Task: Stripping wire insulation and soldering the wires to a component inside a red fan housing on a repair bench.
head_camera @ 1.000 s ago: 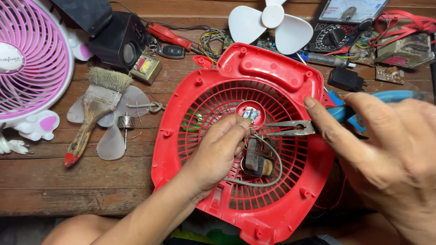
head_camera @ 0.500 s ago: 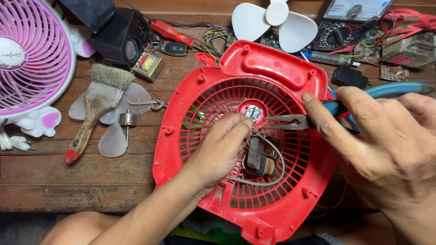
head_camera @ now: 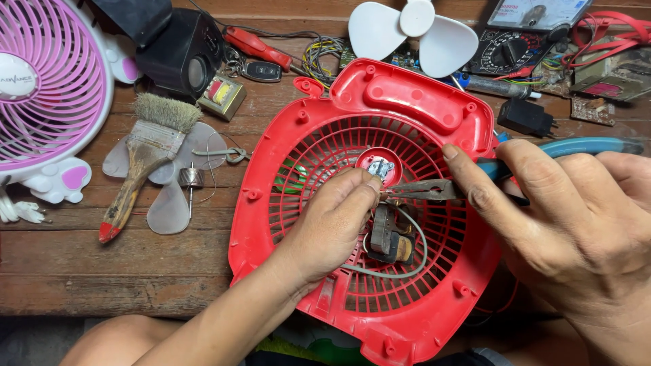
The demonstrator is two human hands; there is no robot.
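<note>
Two hands at grille [head_camera: 434,102] hub: right hand [head_camera: 576,224] gripping pliers [head_camera: 434,191], long axis pointing left; left hand [head_camera: 332,227] fingertips pinched closed at plier tips, nearer motor [head_camera: 388,237].

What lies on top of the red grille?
On the red grille lie a small motor with a grey wire, the left hand and pliers held by the right hand. The left hand covers part of the grille.

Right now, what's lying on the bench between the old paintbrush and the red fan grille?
In the head view, a clear three-bladed propeller with a small metal shaft lies between the paintbrush and the red grille.
</note>
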